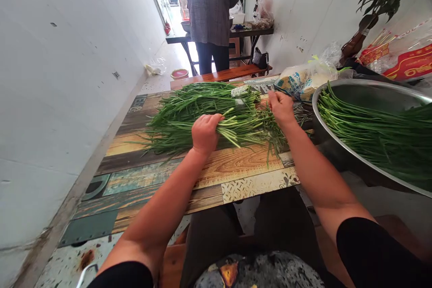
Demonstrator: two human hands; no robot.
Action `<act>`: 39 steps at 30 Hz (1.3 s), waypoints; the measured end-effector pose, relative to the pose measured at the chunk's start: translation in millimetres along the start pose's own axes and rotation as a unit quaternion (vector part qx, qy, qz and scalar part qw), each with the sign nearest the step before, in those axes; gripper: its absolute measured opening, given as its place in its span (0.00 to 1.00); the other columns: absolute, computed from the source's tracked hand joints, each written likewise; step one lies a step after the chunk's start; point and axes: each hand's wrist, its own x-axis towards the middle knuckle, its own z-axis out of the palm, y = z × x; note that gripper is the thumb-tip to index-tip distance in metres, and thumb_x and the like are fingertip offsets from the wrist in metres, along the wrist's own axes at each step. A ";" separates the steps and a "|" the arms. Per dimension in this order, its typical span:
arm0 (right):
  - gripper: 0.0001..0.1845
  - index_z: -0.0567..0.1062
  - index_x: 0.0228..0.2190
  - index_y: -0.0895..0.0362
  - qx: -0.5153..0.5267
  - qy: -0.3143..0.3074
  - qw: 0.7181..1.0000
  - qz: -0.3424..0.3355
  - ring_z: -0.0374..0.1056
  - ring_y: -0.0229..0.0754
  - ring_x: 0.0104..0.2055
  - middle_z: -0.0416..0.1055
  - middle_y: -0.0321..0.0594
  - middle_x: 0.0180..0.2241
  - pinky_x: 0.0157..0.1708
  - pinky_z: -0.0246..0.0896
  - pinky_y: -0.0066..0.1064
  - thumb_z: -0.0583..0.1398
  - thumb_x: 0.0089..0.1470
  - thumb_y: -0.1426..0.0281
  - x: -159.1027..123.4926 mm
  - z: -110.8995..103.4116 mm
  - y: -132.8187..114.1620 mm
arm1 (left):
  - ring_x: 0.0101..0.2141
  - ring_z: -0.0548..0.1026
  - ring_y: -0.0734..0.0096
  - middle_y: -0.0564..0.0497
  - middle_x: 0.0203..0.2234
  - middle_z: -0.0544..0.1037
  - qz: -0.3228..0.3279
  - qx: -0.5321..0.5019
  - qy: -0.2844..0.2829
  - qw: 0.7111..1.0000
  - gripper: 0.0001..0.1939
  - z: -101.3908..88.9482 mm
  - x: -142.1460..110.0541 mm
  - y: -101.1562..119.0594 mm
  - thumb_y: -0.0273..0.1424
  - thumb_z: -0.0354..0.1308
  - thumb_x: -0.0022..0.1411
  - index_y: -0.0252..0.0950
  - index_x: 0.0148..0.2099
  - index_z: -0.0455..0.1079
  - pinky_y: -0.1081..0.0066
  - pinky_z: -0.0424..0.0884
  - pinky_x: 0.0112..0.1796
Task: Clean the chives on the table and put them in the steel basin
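My left hand (205, 134) is wrapped round a small bunch of garlic chives (230, 129), their pale stem ends pointing right. Just behind it on the table lies a larger pile of garlic chives (195, 101), with a whitish band (239, 92) around the stems near its right end. My right hand (282, 107) is closed, fingertips pinched together, above loose trimmings (274, 129); whatever is between those fingers is too small to make out. To the right of that hand, a large metal basin (378, 95) holds many more long garlic chives (364, 128).
The patchwork-patterned table (135, 175) runs beside a white wall at left. Plastic bags (300, 82) and a potted plant (374, 13) crowd the back right. Beyond a wooden bench (232, 73), a person in grey (213, 4) stands at another table (258, 32).
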 end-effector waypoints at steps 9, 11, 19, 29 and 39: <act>0.12 0.81 0.30 0.60 -0.137 -0.211 0.966 -0.061 0.66 0.39 0.30 0.74 0.39 0.27 0.32 0.56 0.28 0.58 0.46 0.74 -8.9 -3.3 -8.0 | 0.37 0.74 0.65 0.46 0.34 0.77 -0.105 -0.047 0.051 0.992 0.16 4.2 -1.7 0.0 0.39 0.48 0.66 0.36 0.43 0.72 0.69 0.65 0.38; 0.10 0.81 0.30 0.59 -0.163 -0.254 0.945 -0.124 0.65 0.39 0.33 0.73 0.40 0.29 0.35 0.56 0.29 0.60 0.46 0.73 -11.6 2.2 -9.6 | 0.38 0.75 0.64 0.46 0.36 0.78 -0.108 -0.041 0.052 0.992 0.16 4.2 -2.5 -2.0 0.40 0.50 0.65 0.36 0.45 0.72 0.69 0.65 0.38; 0.07 0.80 0.30 0.58 -0.314 -0.243 0.901 -0.171 0.59 0.48 0.43 0.70 0.47 0.38 0.41 0.50 0.35 0.62 0.49 0.69 -20.2 12.4 -15.0 | 0.32 0.74 0.68 0.49 0.30 0.78 -0.004 0.009 -0.041 0.999 0.14 1.5 -4.1 -0.9 0.34 0.50 0.64 0.37 0.46 0.74 0.72 0.63 0.34; 0.07 0.80 0.32 0.59 -0.332 -0.240 0.890 -0.202 0.57 0.52 0.46 0.70 0.49 0.38 0.41 0.48 0.39 0.61 0.53 0.70 -26.2 13.3 -24.6 | 0.30 0.71 0.69 0.49 0.32 0.76 0.070 0.037 -0.148 0.986 0.12 13.1 -6.3 -0.5 0.32 0.51 0.63 0.40 0.42 0.76 0.72 0.61 0.29; 0.10 0.76 0.37 0.60 -0.207 -0.193 0.946 -0.158 0.67 0.42 0.36 0.75 0.43 0.33 0.40 0.53 0.32 0.55 0.58 0.72 -22.7 15.7 -23.6 | 0.36 0.75 0.67 0.46 0.37 0.78 0.074 -0.011 -0.076 0.994 0.13 9.5 -7.4 -1.1 0.34 0.50 0.65 0.38 0.45 0.75 0.71 0.67 0.37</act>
